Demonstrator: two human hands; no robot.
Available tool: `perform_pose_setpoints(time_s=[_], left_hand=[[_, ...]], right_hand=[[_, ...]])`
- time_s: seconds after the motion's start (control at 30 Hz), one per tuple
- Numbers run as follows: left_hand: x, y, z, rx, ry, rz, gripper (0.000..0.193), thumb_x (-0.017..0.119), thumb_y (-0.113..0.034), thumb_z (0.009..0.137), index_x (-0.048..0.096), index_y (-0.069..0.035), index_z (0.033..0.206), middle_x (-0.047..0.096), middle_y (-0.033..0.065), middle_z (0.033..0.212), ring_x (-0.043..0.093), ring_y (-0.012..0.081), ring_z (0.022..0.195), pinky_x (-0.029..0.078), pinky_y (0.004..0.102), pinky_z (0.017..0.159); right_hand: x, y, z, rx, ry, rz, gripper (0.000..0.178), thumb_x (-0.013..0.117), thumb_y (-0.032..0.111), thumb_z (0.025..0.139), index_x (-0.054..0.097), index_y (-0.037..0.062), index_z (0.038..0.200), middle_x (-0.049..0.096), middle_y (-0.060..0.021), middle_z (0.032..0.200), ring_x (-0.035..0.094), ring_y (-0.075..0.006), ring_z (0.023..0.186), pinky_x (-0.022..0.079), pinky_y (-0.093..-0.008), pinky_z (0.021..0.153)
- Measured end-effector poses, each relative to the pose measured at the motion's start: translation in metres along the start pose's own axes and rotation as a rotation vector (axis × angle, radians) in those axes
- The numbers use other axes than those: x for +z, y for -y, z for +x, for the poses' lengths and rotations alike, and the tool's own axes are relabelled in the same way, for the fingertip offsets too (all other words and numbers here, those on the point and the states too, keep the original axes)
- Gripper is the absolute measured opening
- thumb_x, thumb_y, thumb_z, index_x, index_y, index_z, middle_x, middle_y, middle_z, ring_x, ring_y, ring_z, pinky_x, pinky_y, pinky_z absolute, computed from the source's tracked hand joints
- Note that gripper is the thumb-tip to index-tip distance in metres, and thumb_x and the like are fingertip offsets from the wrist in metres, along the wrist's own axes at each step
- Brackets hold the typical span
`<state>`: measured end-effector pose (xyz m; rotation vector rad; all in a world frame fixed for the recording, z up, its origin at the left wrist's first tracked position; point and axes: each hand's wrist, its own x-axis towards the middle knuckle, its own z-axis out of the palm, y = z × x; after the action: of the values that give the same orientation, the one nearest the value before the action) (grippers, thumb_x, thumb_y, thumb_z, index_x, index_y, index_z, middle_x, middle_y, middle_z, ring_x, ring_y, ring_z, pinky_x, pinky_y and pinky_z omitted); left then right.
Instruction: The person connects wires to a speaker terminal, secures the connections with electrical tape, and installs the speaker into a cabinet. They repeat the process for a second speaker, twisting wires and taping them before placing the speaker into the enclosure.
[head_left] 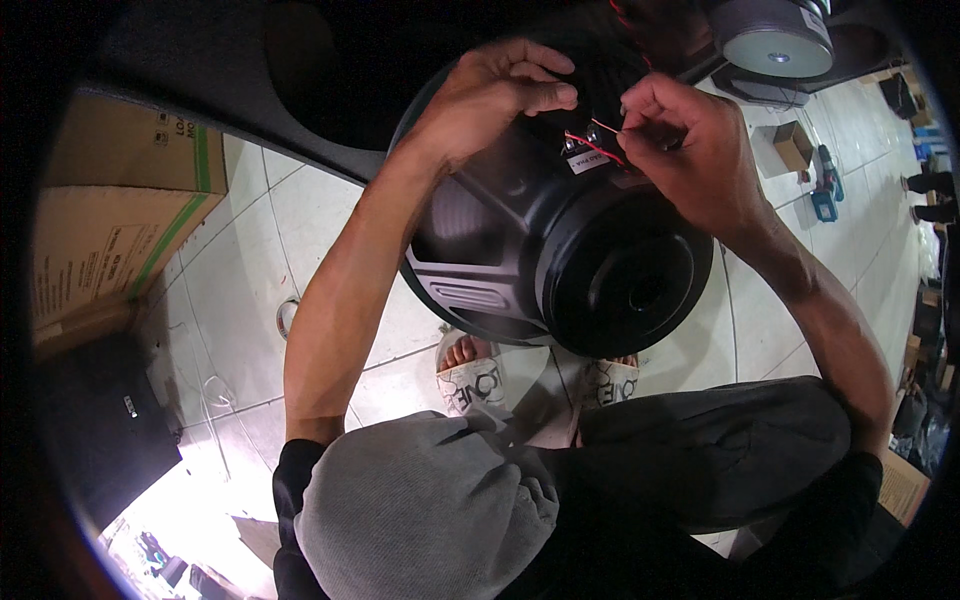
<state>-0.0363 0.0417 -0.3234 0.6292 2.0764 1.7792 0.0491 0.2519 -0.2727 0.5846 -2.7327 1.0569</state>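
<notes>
A large loudspeaker driver (465, 262) stands in front of me with its round black magnet (600, 315) turned toward me. Its dark metal frame has open windows. On its upper side, near small metal terminals, are a white label (588, 160) and a red wire (603, 149). My right hand (690, 145) is closed in a pinch beside the terminals, with a thin lead wire (606, 126) running from its fingertips. Above the frame's left side, my left hand (495, 95) has its fingers curved and apart, and nothing shows between them.
A dark cabinet panel (210, 55) spans the top. Another speaker (778, 45) sits at upper right. Cardboard boxes (120, 215) stand left, beside a black box (100, 385). A tape roll (287, 318), a small open carton (791, 147) and a blue tool (825, 190) lie on the tiles.
</notes>
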Motion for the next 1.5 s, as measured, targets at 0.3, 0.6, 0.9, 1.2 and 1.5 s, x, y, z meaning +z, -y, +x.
perform_pose_setpoints(time_s=[0.3,0.6,0.9,1.2,1.5], left_hand=[[-0.002,0.009,0.001,0.032,0.025,0.02,0.032,0.072,-0.021,0.09,0.068,-0.002,0.115,0.074,0.0073,0.099,0.066,0.015,0.092,0.048,0.0293,0.082],[-0.001,0.008,-0.001,0.039,0.026,0.052,0.031,0.072,-0.022,0.09,0.068,-0.002,0.114,0.074,0.0081,0.099,0.067,0.016,0.093,0.049,0.0306,0.082],[0.0,0.007,-0.002,0.023,0.041,0.038,0.03,0.074,-0.025,0.089,0.072,-0.005,0.11,0.074,0.0066,0.097,0.066,0.0164,0.093,0.049,0.0315,0.083],[0.0,0.005,-0.002,0.029,0.115,0.122,0.026,0.072,-0.024,0.091,0.072,-0.005,0.109,0.074,0.0081,0.098,0.07,0.0194,0.096,0.053,0.0342,0.09],[-0.006,0.012,0.006,0.084,0.297,0.015,0.028,0.073,-0.022,0.09,0.073,-0.007,0.112,0.075,0.0082,0.104,0.07,0.0192,0.1,0.053,0.0334,0.091]], right_hand=[[-0.003,0.001,-0.001,0.047,0.07,-0.014,0.015,0.069,0.0,0.085,0.062,0.0009,0.099,0.07,-0.0107,0.085,0.072,-0.0185,0.08,0.061,-0.0328,0.069],[-0.001,0.006,0.002,0.145,0.101,-0.019,0.016,0.07,-0.001,0.083,0.064,-0.0017,0.098,0.069,-0.0123,0.085,0.072,-0.0197,0.079,0.063,-0.0315,0.067],[0.001,0.008,0.001,0.185,0.075,-0.035,0.016,0.072,0.003,0.083,0.066,0.0003,0.098,0.071,-0.0136,0.087,0.073,-0.0205,0.08,0.061,-0.0325,0.069],[0.005,0.009,0.003,0.201,0.043,0.017,0.011,0.073,0.004,0.082,0.066,0.0002,0.09,0.072,-0.0129,0.079,0.073,-0.0195,0.074,0.058,-0.0312,0.064],[0.014,0.011,0.001,0.205,-0.014,0.072,0.009,0.072,0.005,0.083,0.068,-0.0006,0.088,0.072,-0.0134,0.079,0.073,-0.0192,0.073,0.057,-0.0322,0.063]])
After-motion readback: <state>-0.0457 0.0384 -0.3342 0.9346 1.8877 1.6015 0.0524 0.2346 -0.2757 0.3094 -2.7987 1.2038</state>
